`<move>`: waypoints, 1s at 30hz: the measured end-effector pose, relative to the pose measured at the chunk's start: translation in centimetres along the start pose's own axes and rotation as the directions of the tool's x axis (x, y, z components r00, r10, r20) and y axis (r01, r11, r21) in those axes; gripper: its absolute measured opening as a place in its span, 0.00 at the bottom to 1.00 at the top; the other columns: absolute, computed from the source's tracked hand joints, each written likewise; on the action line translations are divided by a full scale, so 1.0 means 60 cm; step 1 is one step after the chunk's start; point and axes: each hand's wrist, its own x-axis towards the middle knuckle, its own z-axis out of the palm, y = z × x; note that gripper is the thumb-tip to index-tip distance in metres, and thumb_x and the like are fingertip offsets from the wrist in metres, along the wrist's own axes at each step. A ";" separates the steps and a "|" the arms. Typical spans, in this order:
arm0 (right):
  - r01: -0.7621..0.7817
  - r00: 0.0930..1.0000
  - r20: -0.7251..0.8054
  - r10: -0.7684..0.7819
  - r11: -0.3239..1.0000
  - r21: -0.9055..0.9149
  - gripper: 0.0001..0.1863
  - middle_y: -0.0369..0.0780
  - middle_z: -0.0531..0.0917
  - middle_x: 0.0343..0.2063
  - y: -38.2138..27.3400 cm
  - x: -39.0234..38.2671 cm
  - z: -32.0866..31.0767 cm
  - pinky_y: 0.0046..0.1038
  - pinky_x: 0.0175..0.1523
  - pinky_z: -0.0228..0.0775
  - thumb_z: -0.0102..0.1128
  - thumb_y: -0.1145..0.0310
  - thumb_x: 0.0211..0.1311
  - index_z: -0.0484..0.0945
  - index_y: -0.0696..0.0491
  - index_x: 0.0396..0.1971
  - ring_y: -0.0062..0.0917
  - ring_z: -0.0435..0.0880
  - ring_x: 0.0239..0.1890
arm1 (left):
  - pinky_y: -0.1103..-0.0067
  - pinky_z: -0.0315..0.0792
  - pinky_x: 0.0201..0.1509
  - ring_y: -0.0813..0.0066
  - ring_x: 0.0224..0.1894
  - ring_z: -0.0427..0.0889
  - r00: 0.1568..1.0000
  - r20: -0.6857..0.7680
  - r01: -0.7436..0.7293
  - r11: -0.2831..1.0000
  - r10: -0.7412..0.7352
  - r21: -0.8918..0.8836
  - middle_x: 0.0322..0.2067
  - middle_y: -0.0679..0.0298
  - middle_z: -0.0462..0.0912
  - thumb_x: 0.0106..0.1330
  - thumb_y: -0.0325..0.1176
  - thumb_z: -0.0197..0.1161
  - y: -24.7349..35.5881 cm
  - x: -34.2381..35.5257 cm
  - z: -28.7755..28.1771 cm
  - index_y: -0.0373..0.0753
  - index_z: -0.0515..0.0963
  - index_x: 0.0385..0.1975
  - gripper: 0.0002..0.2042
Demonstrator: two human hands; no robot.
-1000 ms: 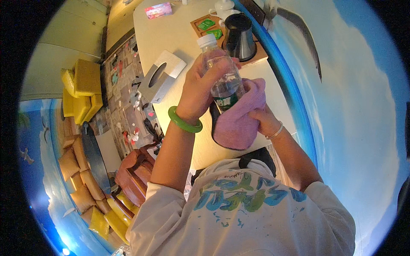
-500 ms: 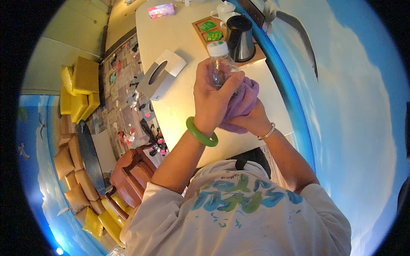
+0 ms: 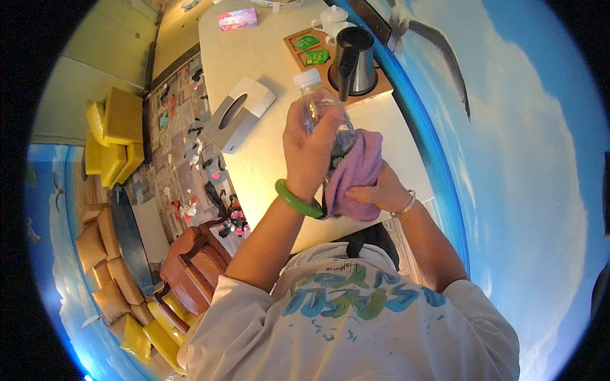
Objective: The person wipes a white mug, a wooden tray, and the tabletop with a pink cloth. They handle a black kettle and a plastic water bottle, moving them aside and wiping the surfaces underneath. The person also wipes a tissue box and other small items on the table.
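A clear plastic bottle [image 3: 344, 134] with a white cap is tilted above the table, its cap end pointing away from me. My left hand [image 3: 307, 145] is wrapped round its upper part, with a green bangle on that wrist. Against the bottle's lower part lies a purple cloth [image 3: 357, 178], bunched and hanging down. My right hand [image 3: 383, 190] grips the cloth from the right, thumb on top and fingers partly hidden behind it. The bottle's base is covered by the cloth.
On the pale table [image 3: 254, 184] stand a grey tissue box [image 3: 238, 114], a pink pack [image 3: 237, 20] and a wooden tray [image 3: 375, 92]. The tray carries a steel kettle [image 3: 361, 60], green packets [image 3: 316, 58] and a white teapot [image 3: 332, 19]. A brown chair [image 3: 194, 260] is at left.
My right hand and the cloth have moved down along the bottle, baring more of its side. The cap has shifted slightly left and nearer.
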 end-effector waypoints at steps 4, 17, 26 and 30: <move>0.055 0.991 -0.071 -0.112 0.836 -0.546 0.44 0.42 0.80 0.48 -0.029 0.018 0.006 0.30 0.56 0.74 0.82 0.58 0.32 0.71 0.54 0.54 0.28 0.81 0.49 | 0.78 0.73 0.51 0.76 0.45 0.77 0.975 -0.048 -0.210 0.968 0.219 0.137 0.44 0.62 0.77 0.63 0.28 0.66 -0.025 -0.041 0.013 0.35 0.65 0.55 0.23; -0.165 0.977 0.172 0.126 0.957 0.239 0.42 0.39 0.76 0.55 0.061 0.028 -0.021 0.32 0.64 0.66 0.71 0.62 0.44 0.65 0.56 0.62 0.28 0.75 0.57 | 0.80 0.74 0.45 0.81 0.39 0.77 0.930 0.323 0.120 0.975 -0.176 0.185 0.36 0.65 0.80 0.58 0.34 0.73 0.015 -0.007 -0.034 0.35 0.73 0.42 0.18; -0.291 0.955 0.084 0.286 0.955 0.052 0.33 0.42 0.81 0.49 0.131 0.027 -0.008 0.29 0.56 0.72 0.73 0.55 0.52 0.73 0.58 0.54 0.27 0.79 0.52 | 0.75 0.74 0.34 0.72 0.30 0.79 0.949 0.064 0.168 0.668 -0.308 0.725 0.26 0.57 0.80 0.56 0.46 0.74 -0.112 0.019 -0.075 0.27 0.75 0.34 0.24; -0.272 0.958 -0.128 0.258 0.957 -0.102 0.26 0.42 0.84 0.43 0.176 0.035 -0.054 0.28 0.51 0.75 0.70 0.58 0.55 0.77 0.59 0.49 0.26 0.82 0.46 | 0.73 0.76 0.32 0.67 0.28 0.82 0.982 -0.120 0.189 0.823 -0.148 0.536 0.25 0.56 0.80 0.55 0.47 0.74 -0.149 0.069 -0.082 0.30 0.71 0.36 0.26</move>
